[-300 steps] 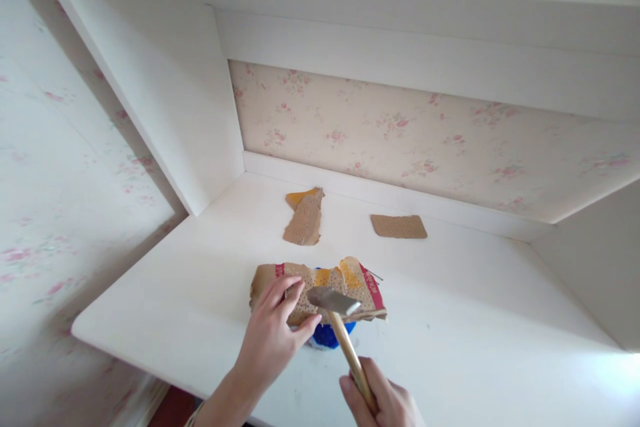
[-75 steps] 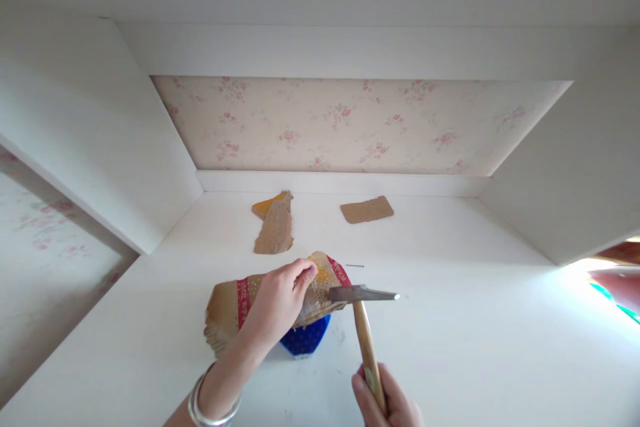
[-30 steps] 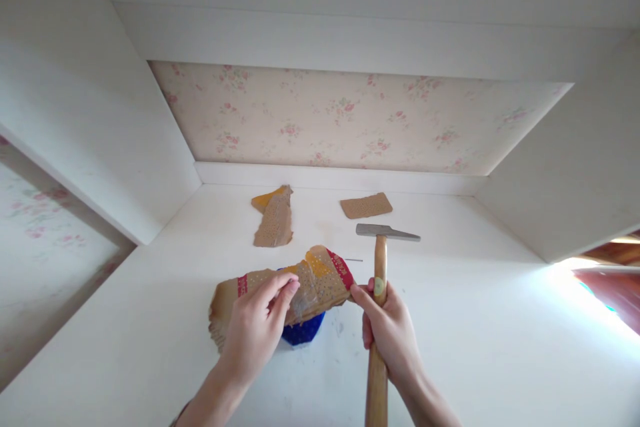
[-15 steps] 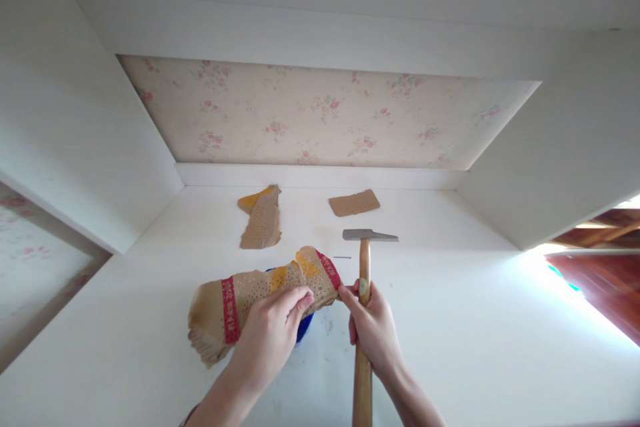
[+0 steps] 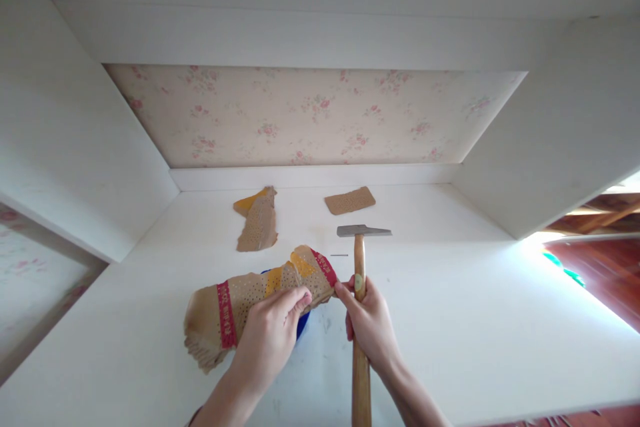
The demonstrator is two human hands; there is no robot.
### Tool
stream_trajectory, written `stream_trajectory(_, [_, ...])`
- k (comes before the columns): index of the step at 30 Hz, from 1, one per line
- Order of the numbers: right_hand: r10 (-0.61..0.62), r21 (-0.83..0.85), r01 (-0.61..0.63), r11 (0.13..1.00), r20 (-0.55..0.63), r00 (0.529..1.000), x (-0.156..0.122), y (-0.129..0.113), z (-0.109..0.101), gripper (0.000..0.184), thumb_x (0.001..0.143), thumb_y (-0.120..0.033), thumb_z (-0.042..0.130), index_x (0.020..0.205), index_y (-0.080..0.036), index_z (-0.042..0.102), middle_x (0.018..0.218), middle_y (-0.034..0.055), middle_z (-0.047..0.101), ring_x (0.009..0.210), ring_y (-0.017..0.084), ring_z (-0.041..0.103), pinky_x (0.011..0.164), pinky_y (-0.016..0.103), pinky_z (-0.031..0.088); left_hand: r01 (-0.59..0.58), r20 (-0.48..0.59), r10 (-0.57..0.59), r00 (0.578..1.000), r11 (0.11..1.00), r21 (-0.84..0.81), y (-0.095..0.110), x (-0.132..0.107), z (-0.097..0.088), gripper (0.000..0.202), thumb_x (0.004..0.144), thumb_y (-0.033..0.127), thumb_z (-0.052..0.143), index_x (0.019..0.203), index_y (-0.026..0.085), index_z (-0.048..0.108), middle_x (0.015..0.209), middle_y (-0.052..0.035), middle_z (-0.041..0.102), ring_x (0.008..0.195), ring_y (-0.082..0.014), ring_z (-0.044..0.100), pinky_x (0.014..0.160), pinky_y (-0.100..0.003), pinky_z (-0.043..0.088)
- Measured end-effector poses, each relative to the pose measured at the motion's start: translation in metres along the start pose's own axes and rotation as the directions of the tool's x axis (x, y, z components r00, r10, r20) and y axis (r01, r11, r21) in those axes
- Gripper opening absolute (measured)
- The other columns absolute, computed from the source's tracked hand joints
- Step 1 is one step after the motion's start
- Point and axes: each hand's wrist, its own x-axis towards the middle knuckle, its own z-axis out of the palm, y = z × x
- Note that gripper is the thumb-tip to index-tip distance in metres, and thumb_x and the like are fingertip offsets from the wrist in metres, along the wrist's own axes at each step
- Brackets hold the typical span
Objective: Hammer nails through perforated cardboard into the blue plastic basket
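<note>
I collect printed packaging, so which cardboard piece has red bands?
The long cardboard piece under the left hand; the smaller pieces nearer the wallpaper show no red.

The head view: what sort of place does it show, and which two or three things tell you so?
Probably a room in a home: a white desk stands between white side panels, with floral wallpaper behind and what looks like a reddish floor beyond.

white desk [image 5: 475,320], bright toward the right; floral wallpaper [image 5: 310,120] behind; reddish floor [image 5: 610,280] beside it
</note>
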Motion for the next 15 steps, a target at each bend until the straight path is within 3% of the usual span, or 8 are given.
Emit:
stream_trajectory(8, [0.001,-0.018,-0.001,1.0,-0.005,1.0,0.001,0.0042,0.0003,0.033,0.085,-0.049,0.06,0.079,-0.025,0.039,0.038,-0.016,0.039,0.026,0.007,0.038,0.027,0.015,0.026,0.025,-0.029,-0.026,0.999,0.999,-0.026,-0.002,0.0001,0.0021,0.018,0.098,0.028,0.049,0.098,0.023,0.066,0.086,-0.0017,0.076,0.073,-0.0147,0.073,0.069,-0.019,0.058])
stream_trajectory(15, [-0.002,-0.019,0.001,1.0,-0.005,1.0,0.0006,0.0047,0.0,0.035,0.084,-0.052,0.06,0.079,-0.026,0.038,0.042,-0.0142,0.045,0.026,0.007,0.038,0.028,0.015,0.027,-0.009,-0.007,0.009,1.0,1.0,-0.018,-0.0049,0.0019,0.0034,0.019,0.097,0.025,0.049,0.101,0.022,0.067,0.089,-0.0032,0.076,0.078,-0.0156,0.073,0.073,-0.021,0.058])
